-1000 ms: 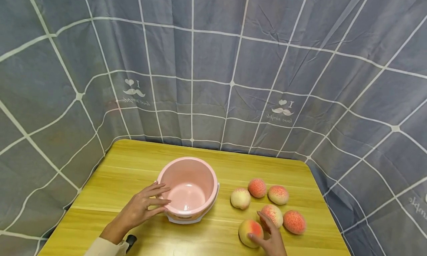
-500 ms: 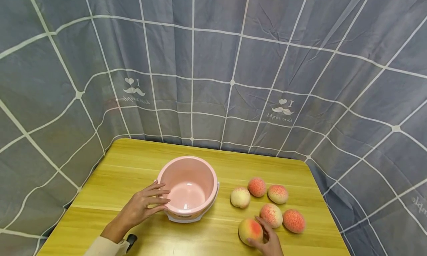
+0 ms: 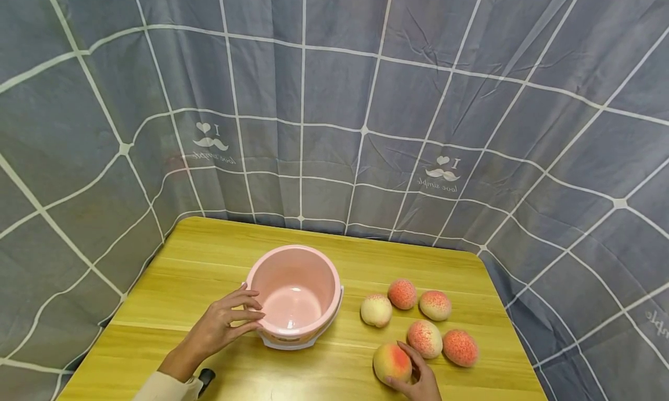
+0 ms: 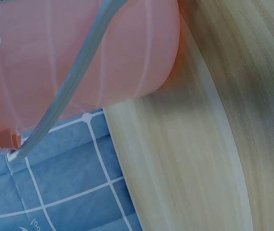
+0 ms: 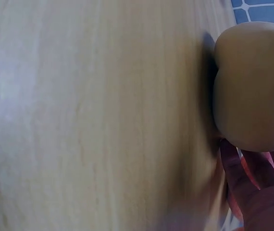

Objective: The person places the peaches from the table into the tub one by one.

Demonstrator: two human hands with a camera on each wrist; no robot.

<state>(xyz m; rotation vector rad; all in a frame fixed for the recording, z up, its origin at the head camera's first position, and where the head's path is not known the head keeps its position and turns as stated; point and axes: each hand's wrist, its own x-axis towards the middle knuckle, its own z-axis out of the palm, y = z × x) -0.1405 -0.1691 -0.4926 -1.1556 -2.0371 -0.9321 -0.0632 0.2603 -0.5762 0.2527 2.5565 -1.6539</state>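
Note:
My left hand [image 3: 225, 319] lies at the left side of a pink bucket [image 3: 328, 267], its fairly straight, spread fingers touching the rim. The bucket stands upright with nothing inside; in the left wrist view its pale handle [image 4: 74, 79] hangs across the outer wall. At the table's near right, my right hand [image 3: 422, 378] holds a yellow peach with a red blush [image 3: 389, 363] between thumb and fingers. Seen from the right wrist, that peach [image 5: 255, 86] is close over the wood, fingers [image 5: 259, 192] curving along its lower side. Just behind it sits a speckled peach [image 3: 424, 338].
Several more peaches lie to the right of the bucket: a pale one [image 3: 376, 310], a red one [image 3: 402, 294], a pink-yellow one [image 3: 436, 305] and a red one [image 3: 460, 347]. A grey checked curtain [image 3: 334, 151] surrounds the yellow wooden table [image 3: 209, 244].
My right hand has drawn in around the yellow peach, its fingers coming away from the speckled peach behind. The left hand and the bucket stay nearly where they were.

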